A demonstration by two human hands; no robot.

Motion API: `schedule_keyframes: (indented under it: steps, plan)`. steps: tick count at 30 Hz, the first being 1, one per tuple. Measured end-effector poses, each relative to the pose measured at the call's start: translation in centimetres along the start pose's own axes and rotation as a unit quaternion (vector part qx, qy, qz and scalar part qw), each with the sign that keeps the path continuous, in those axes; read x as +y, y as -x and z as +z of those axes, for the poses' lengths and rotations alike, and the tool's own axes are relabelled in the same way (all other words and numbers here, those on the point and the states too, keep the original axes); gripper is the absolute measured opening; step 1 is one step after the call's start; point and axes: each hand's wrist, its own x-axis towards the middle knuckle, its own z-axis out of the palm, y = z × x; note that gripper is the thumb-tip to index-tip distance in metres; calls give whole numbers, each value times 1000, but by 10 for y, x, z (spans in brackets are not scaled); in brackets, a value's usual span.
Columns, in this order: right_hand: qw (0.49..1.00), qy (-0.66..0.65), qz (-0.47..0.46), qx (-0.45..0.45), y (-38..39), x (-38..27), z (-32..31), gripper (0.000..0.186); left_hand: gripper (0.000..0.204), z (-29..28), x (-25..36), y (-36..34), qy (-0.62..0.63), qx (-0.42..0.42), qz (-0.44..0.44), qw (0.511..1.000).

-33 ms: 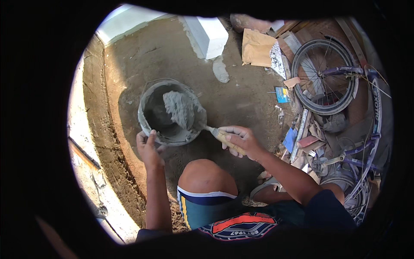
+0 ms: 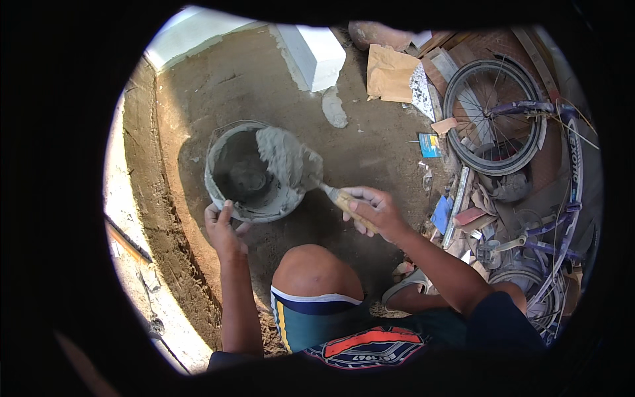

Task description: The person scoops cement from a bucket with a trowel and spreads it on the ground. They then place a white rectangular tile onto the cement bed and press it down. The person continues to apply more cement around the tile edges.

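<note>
My left hand [image 2: 225, 230] grips the near-left rim of a round, mortar-smeared bucket [image 2: 268, 216], thumb over the edge. The bucket tilts on the dirt, its wire handle lying by the far rim. In my right hand [image 2: 378, 215] is a trowel [image 2: 342, 200], fingers closed around its wooden handle. A thick heap of wet grey mortar [image 2: 284, 155] covers the trowel's blade, which is over the bucket's right side. Inside, the bottom shows a little mortar and residue.
A white block-like base [image 2: 323, 63] stands beyond the bucket, with a spilled mortar patch [image 2: 334, 108] beside it. To the right lie a bicycle [image 2: 572, 165], brown paper [image 2: 391, 74] and mixed rubble [image 2: 469, 217]. A dirt ledge [image 2: 159, 198] runs along the left. My bent knee [image 2: 317, 271] is near the bucket.
The loaded trowel has moved slightly right and up, off the bucket's middle, so more of its bottom shows. The bucket and my left hand have shifted slightly left in view.
</note>
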Motion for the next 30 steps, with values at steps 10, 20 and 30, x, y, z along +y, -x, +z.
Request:
schedule_keyframes:
  steps: [10,20,30]
  plan:
    - [834,444,37,326,-100,89,-56,53,35,-31,-47,-35,140,56,-82,985]
    - [872,355,13,338,-130,47,-111,43,60,-45,-40,-21,137,32,-118,983]
    - [840,536,40,73,-230,-52,-136,42,48,-41,-30,-32,78,23,-83,993]
